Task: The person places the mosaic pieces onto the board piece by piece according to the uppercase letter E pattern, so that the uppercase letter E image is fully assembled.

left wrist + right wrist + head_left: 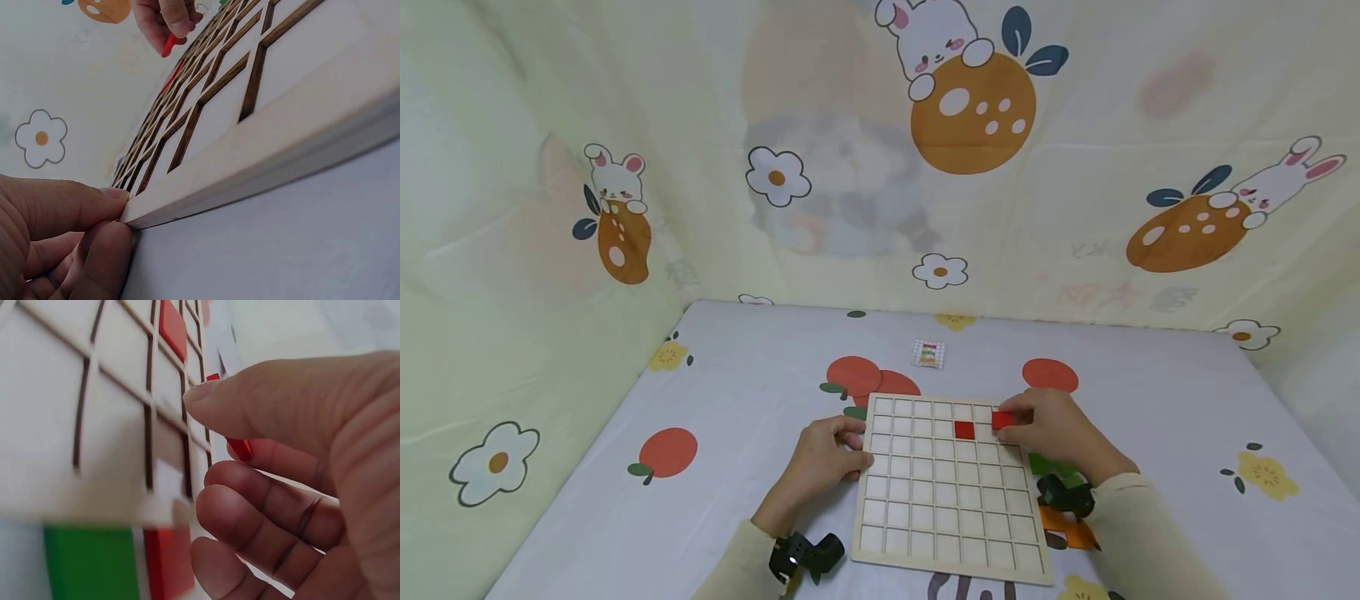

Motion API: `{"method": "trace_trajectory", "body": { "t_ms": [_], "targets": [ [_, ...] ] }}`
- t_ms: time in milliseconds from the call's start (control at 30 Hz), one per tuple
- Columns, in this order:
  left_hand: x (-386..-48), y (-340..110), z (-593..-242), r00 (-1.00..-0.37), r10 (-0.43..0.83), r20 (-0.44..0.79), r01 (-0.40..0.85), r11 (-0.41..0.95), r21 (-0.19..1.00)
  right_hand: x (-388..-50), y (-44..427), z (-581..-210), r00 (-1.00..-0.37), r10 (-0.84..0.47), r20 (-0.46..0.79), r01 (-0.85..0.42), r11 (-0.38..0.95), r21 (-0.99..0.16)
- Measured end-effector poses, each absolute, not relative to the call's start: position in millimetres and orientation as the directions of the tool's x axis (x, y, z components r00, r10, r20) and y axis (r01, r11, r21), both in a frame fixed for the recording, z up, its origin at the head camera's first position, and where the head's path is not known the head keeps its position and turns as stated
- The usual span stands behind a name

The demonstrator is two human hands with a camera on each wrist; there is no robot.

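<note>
A pale wooden grid board (951, 492) lies on the table. One red square (965, 430) sits in a cell in its upper part. My right hand (1056, 429) pinches another red square (1002, 419) between thumb and finger over the board's upper right corner; in the right wrist view this piece (240, 448) is partly behind the thumb. My left hand (822, 460) holds the board's left edge, its thumb on the rim (187, 194) and the other fingers curled beside it, as the left wrist view shows.
Behind the board lies a small card or packet with a coloured grid pattern (929, 353). The white tablecloth (737, 400) has printed fruit and flowers. A patterned curtain (700, 100) hangs around the table's back and left. Each wrist wears a black device (805, 557).
</note>
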State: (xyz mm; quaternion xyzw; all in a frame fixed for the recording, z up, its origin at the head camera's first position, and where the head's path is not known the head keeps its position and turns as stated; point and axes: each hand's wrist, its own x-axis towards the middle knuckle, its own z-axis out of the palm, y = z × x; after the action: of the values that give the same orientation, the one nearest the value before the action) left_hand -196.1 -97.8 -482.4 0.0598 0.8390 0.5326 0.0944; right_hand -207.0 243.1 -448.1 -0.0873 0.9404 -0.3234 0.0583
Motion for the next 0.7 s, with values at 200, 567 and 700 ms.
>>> {"method": "trace_trajectory", "body": {
  "t_ms": [200, 567, 700],
  "targets": [
    [-196, -98, -484, -0.976, 0.201, -0.088, 0.006, 0.427, 0.904, -211, 224, -454, -0.974, -0.219, -0.061, -0.131, 0.762, -0.635],
    [-196, -98, -483, -0.975, 0.204, -0.087, 0.010, 0.430, 0.903, -214, 201, -454, -0.971, -0.224, -0.079, -0.121, 0.753, -0.647],
    [-196, -98, -484, -0.975, 0.205, -0.085, 0.012, 0.432, 0.902, -215, 195, -456, -0.971, -0.221, -0.090, -0.111, 0.754, -0.647]
  ]
}}
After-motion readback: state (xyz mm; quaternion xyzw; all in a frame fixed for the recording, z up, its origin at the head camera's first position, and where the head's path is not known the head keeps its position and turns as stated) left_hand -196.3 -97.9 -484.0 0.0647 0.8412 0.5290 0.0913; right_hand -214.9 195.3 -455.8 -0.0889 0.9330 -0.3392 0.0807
